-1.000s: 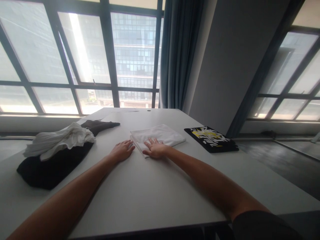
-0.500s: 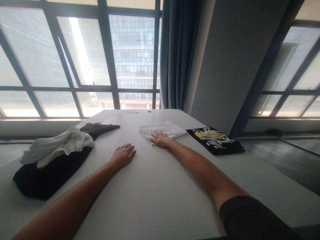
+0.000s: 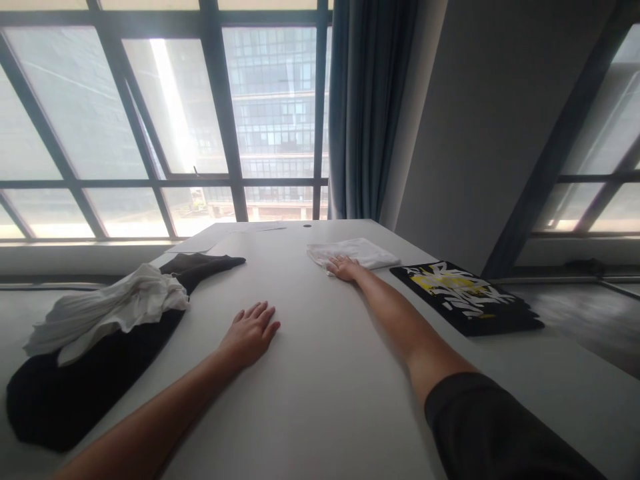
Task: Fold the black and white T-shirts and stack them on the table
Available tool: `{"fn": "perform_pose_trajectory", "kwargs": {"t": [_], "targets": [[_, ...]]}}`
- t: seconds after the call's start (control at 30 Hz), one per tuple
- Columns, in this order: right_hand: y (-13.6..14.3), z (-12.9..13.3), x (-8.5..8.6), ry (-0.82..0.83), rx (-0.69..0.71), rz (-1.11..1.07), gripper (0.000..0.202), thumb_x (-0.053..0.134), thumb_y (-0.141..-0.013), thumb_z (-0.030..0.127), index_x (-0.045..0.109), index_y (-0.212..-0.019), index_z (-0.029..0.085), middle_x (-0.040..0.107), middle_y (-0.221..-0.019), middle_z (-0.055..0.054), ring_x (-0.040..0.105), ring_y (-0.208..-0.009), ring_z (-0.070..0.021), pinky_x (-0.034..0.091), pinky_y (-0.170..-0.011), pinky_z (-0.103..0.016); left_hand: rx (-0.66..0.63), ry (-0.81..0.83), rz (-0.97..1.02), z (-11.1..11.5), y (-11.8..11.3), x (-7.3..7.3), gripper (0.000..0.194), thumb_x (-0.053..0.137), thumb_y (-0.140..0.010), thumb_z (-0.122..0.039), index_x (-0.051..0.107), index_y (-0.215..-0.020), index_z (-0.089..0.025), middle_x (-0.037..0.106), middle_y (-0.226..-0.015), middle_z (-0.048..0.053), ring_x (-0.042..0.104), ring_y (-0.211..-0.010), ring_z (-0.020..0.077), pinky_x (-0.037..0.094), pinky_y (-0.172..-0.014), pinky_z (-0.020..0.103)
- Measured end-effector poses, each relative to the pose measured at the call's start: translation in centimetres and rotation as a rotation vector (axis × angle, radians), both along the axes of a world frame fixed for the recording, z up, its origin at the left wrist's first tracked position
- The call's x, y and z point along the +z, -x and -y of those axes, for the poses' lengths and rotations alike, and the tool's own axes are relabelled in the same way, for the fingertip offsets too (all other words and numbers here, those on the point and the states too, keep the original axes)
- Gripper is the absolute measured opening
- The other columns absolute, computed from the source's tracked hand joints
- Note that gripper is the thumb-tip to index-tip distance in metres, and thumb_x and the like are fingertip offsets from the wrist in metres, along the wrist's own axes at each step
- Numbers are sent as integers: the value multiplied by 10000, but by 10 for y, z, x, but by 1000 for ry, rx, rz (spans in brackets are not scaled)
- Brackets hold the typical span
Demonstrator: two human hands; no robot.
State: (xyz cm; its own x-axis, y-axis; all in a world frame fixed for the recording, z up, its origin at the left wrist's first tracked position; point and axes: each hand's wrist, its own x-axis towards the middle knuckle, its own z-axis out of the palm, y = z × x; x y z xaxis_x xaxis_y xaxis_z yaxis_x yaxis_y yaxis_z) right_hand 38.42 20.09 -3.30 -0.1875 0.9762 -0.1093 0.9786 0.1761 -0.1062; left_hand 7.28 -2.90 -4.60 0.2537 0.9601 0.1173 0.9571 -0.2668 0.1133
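Office-like room (white desk (image 3: 310, 400), windows (image 3: 273, 100))

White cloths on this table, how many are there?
2: a folded white cloth under the right hand, and a crumpled white cloth atop the black cloth at left. More may be hidden in that heap.

No readable txt, only illegible wht/ylw print (image 3: 454, 287) on blk cloth (image 3: 470, 327)

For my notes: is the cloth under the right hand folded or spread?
Folded: the white cloth lies flat and compact, with fairly straight edges.
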Motion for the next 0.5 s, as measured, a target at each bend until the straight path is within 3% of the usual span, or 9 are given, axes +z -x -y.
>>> {"fn": "perform_pose_trajectory", "kwargs": {"t": [0.23, 0.5], "targets": [[-68, -34, -7, -25, -167, 54, 706, 189, -970, 649, 155, -1588, 309, 84, -1666, -49, 77, -1511, -315, 73, -1158, -614, 23, 8, 15, 0, -2, 0, 599, 264, -991, -526, 461, -1472, -228, 357, -1589, 75, 277, -1481, 251, 223, -1194, 499], [-104, -30, 5, 3, -346, 105, 634, 289, -995, 577, 237, -1569, 311, 203, -1633, -138, 224, -1462, -357, 93, -1114, -660, 23, 15, 24, 0, -3, 1, 595, 266, -991, -519, 459, -1471, -226, 351, -1591, 81, 268, -1484, 249, 211, -1196, 506]]}}
